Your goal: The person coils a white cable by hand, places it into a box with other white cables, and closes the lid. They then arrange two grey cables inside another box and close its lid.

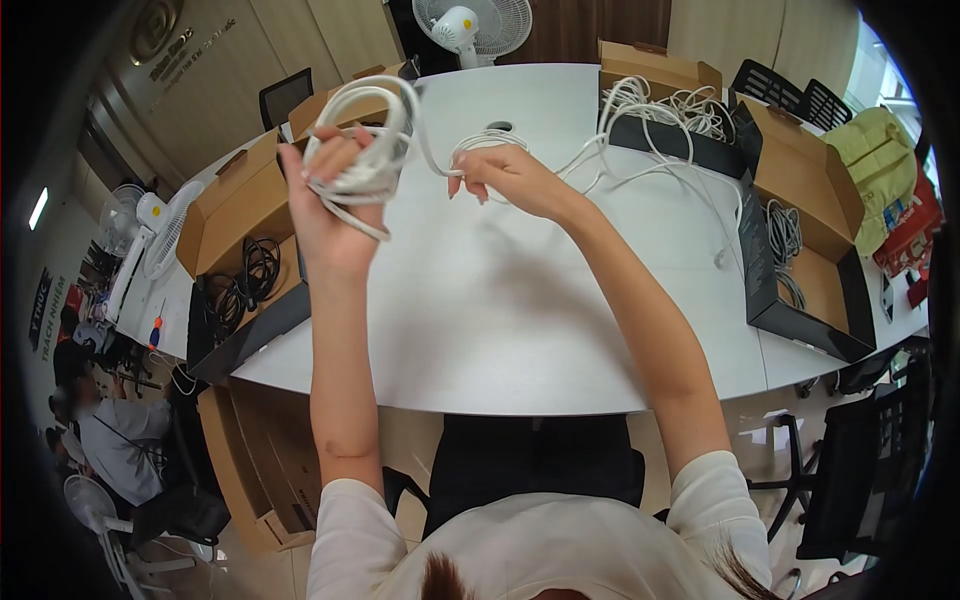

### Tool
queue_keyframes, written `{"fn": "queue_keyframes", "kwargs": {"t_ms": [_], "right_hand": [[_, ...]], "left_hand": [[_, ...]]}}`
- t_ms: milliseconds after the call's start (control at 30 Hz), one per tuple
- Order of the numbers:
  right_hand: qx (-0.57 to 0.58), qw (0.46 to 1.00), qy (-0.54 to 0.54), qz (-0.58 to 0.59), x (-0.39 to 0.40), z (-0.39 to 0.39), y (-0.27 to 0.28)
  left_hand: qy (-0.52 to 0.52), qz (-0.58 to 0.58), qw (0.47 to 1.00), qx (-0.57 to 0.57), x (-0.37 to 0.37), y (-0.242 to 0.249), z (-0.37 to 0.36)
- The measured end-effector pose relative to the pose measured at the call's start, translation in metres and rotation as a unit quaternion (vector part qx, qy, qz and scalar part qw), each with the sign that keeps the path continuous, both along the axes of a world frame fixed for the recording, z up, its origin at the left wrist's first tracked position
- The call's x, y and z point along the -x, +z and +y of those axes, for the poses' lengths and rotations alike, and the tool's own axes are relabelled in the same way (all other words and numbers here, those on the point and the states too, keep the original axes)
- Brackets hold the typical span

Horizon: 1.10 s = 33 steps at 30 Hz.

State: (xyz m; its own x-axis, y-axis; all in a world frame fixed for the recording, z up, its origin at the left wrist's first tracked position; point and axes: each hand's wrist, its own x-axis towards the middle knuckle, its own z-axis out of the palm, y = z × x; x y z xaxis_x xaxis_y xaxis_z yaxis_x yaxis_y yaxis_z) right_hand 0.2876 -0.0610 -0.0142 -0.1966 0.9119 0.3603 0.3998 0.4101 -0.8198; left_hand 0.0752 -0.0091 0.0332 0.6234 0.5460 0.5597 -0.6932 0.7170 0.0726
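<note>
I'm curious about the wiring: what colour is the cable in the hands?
White cable, clearest in the head view.

Left grip point(342, 170) upper left, coiled white cable point(372, 150) in it; right grip point(490, 172) upper centre pinching cable above white surface point(480, 330).

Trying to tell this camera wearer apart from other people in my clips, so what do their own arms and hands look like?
Both arms have short, loose white or off-white sleeves, left and right, with no pattern visible on them. The forearms are bare, with no watch or bracelet visible. The left hand and right hand are ungloved; blur and hidden fingers leave rings uncertain.
</note>
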Motion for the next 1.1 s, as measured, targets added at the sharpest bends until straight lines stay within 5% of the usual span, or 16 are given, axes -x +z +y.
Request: {"fn": "queue_keyframes", "kwargs": {"t_ms": [100,200,233,333,500,667,767,1000,1100], "right_hand": [[-0.091,0.992,-0.021,-0.08,0.001,0.006,-0.013],[-0.106,0.978,-0.06,-0.172,0.011,-0.007,0.001],[-0.127,0.97,-0.061,-0.199,0.014,-0.011,0.005],[-0.171,0.949,-0.083,-0.253,0.027,-0.026,0.016],[-0.282,0.891,-0.147,-0.323,0.024,-0.035,0.03],[-0.383,0.817,-0.218,-0.372,0.009,-0.039,0.035],[-0.389,0.797,-0.234,-0.398,0.005,-0.038,0.036],[-0.411,0.78,-0.245,-0.404,0.007,-0.035,0.035],[-0.414,0.784,-0.262,-0.381,0.006,-0.03,0.03]], "left_hand": [[0.225,0.053,0.973,0.004,0.013,0.007,0.045],[0.535,0.177,0.826,0.029,-0.001,0.01,0.073],[0.494,0.144,0.856,0.059,0.0,0.008,0.074],[0.795,0.209,0.556,-0.122,-0.034,-0.002,0.06],[0.744,0.29,0.51,-0.319,-0.033,-0.018,0.055],[0.658,0.332,0.294,-0.608,-0.011,-0.041,0.073],[0.542,0.495,0.276,-0.62,-0.001,-0.038,0.048],[0.237,0.567,0.483,-0.624,0.024,-0.037,0.027],[0.133,0.478,0.66,-0.564,0.037,-0.042,0.018]]}}
